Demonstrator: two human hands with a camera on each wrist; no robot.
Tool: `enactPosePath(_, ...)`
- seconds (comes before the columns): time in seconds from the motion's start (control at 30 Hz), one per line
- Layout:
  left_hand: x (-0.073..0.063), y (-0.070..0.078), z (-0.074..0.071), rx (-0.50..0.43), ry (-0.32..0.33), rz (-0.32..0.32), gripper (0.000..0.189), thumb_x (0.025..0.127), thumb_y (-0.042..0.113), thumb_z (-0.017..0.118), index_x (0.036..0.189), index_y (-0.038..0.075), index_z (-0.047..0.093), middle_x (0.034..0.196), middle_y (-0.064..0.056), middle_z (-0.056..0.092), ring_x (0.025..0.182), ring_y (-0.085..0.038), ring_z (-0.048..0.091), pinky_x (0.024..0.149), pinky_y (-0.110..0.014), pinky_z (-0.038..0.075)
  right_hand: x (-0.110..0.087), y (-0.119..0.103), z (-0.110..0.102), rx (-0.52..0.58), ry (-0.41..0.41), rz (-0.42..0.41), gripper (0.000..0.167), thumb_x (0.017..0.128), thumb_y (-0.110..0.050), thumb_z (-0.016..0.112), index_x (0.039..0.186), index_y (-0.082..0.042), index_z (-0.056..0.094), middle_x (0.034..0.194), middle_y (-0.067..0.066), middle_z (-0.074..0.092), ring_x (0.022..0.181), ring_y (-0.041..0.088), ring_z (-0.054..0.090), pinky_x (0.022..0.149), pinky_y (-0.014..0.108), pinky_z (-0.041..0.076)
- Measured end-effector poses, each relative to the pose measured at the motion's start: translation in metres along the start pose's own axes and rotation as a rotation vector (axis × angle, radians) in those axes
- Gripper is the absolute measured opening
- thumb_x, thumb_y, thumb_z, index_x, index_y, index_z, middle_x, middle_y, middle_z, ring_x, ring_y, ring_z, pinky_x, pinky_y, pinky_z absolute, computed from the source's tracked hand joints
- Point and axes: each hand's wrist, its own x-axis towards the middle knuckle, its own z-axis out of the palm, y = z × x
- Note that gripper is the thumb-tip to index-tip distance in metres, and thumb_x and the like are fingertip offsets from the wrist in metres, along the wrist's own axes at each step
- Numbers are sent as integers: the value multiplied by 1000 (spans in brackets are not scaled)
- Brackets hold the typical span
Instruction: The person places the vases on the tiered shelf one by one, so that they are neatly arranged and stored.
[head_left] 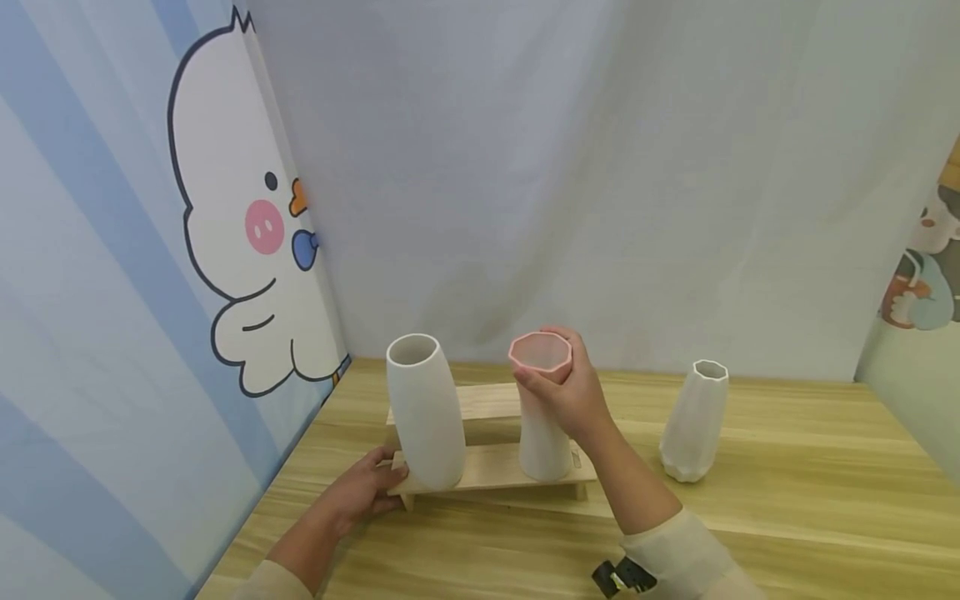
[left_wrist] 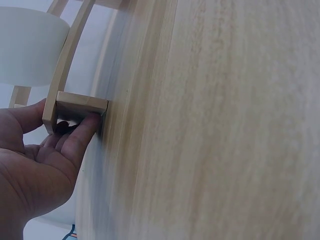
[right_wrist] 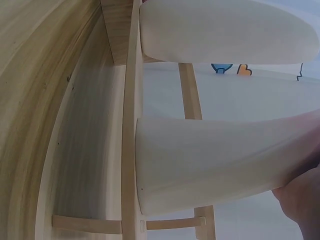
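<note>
A small two-step wooden rack point(head_left: 487, 467) stands on the table, carrying two vases on its lower step. At its left end is a tall white vase point(head_left: 426, 417). Toward the right end is a vase with a pink faceted rim and pale lower body point(head_left: 544, 442), its base on the step. My right hand point(head_left: 573, 392) grips this pink-rimmed vase just below the rim, thumb in front. My left hand point(head_left: 365, 492) holds the rack's left end; in the left wrist view its thumb lies on the step board and its fingers reach under by the leg point(left_wrist: 82, 101).
A white faceted vase point(head_left: 693, 425) stands on the table right of the rack. Behind the table hangs a grey curtain point(head_left: 570, 183), and a cartoon-printed curtain point(head_left: 232, 217) closes the left side. A black object point(head_left: 622, 577) shows beside the right sleeve.
</note>
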Motion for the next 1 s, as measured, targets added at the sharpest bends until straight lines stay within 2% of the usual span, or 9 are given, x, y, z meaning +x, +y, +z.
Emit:
enactPosePath(0.1,-1,1,0,6,-1,3,55,101,28,56,141,0,31,124,-13,58,109,-20,61,98,-44,51,-1,1,-1,6,-1,-13,77,80,-43,80,142,-22,39,125,15,55,106,32,58,76,40,56)
enactPosePath(0.17,-1,1,0,10,-1,6,55,101,29,56,141,0,32,124,-13,59,109,-20,61,98,-44,51,-1,1,-1,8,-1,-33,86,77,-55,79,145,-23,37,127,17,54,107,33,58,78,41,56)
enactPosePath(0.27,-1,2,0,8,-1,10,56,100,29,56,142,0,32,124,-13,59,109,-20,62,98,-44,51,-3,4,-2,-1,0,-66,100,70,-71,72,149,-25,32,130,20,51,110,35,56,83,45,54)
enactPosePath(0.33,-1,2,0,5,-2,11,56,100,29,56,141,-1,32,124,-13,59,109,-20,62,98,-43,51,-4,5,-3,-5,-1,-80,105,67,-75,68,152,-27,28,132,20,50,112,34,55,86,46,53)
enactPosePath(0.43,-1,2,1,-2,-3,14,56,100,28,56,141,-1,32,123,-13,59,108,-20,62,97,-42,52,-6,6,-4,15,-10,-99,104,70,-71,70,153,-27,24,136,16,48,115,32,53,90,44,51)
enactPosePath(0.57,-1,1,1,-5,-4,14,56,100,28,57,140,-1,31,123,-14,59,108,-21,62,97,-42,52,-9,7,-8,93,-20,-174,97,79,-59,74,153,-22,23,146,9,45,123,28,51,99,36,47)
enactPosePath(0.67,-1,0,1,3,-3,10,57,100,29,56,141,-1,31,124,-14,59,109,-21,62,97,-43,52,-9,6,-13,123,-14,-253,92,85,-56,70,152,-16,23,151,9,42,130,29,47,102,26,43)
enactPosePath(0.77,-1,1,1,10,2,7,56,101,29,55,142,-1,31,124,-13,59,109,-21,62,97,-43,52,-10,7,-19,123,-5,-298,91,87,-57,66,152,-10,22,152,12,41,134,30,43,102,19,41)
enactPosePath(1.0,-2,2,1,13,9,5,57,101,29,55,142,-1,31,124,-15,58,108,-21,62,96,-43,52,-15,11,-34,126,-8,-307,81,91,-47,67,152,-12,25,151,11,42,136,26,42,107,27,42)
